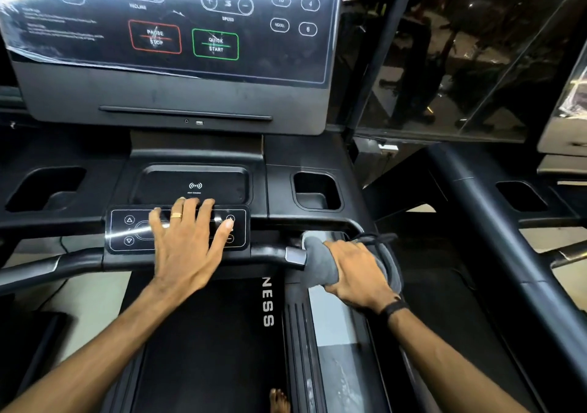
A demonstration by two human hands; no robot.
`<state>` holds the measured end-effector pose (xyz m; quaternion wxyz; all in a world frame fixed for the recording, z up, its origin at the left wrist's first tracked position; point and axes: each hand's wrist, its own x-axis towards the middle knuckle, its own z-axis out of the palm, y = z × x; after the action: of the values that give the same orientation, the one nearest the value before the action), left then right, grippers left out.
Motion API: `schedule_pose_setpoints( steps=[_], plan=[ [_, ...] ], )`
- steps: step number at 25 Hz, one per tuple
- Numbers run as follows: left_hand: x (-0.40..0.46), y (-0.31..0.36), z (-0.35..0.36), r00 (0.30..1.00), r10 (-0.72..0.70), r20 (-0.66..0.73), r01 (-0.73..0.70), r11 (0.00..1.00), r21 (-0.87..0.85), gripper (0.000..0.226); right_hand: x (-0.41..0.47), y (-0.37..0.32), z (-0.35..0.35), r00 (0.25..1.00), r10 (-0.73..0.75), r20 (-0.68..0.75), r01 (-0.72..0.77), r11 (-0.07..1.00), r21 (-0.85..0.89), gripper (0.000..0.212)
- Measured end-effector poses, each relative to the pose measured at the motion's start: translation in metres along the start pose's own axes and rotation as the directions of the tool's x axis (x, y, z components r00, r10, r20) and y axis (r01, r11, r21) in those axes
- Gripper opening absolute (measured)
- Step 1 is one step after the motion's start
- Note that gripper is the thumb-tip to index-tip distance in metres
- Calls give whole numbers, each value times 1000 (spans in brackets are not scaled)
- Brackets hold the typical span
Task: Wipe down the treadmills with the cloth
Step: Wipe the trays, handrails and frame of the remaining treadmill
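I stand on a black treadmill and face its console [178,95]. My left hand [187,241] lies flat with fingers spread on the small glossy button panel [127,231] above the front handlebar. My right hand [355,273] grips a grey cloth [320,263] wrapped around the right end of the handlebar [270,252], beside its silver grip sensor [295,257]. The cloth's far edge hangs behind my fingers.
The big touch screen [171,22] carries a wrinkled protective film. A charging tray [193,187] and two cup holders [317,190] sit below it. The black belt [206,349] runs under me, with a bare foot [279,401] on it. Another treadmill's frame [495,222] stands at the right.
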<state>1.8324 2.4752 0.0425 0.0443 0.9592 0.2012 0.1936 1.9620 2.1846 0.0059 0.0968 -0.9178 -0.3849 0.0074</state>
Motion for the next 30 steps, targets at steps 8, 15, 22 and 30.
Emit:
schedule_pose_setpoints(
  steps=[8, 15, 22, 30],
  plan=[
    [9, -7, -4, 998, 51, 43, -52, 999, 9, 74, -26, -15, 14, 973, 23, -231, 51, 950, 309, 21],
    [11, -11, -10, 993, 85, 82, -85, 996, -8, 78, 28, -53, -50, 640, 679, -359, 53, 428, 902, 64],
    [13, -22, -12, 994, 111, -27, -113, 985, -129, 76, 139, -86, -40, 955, 36, -296, 44, 965, 257, 101],
    [42, -29, -6, 978, 37, -207, -85, 970, -227, 63, 246, -91, 13, 969, -233, 81, 244, 954, -177, 116]
  ],
)
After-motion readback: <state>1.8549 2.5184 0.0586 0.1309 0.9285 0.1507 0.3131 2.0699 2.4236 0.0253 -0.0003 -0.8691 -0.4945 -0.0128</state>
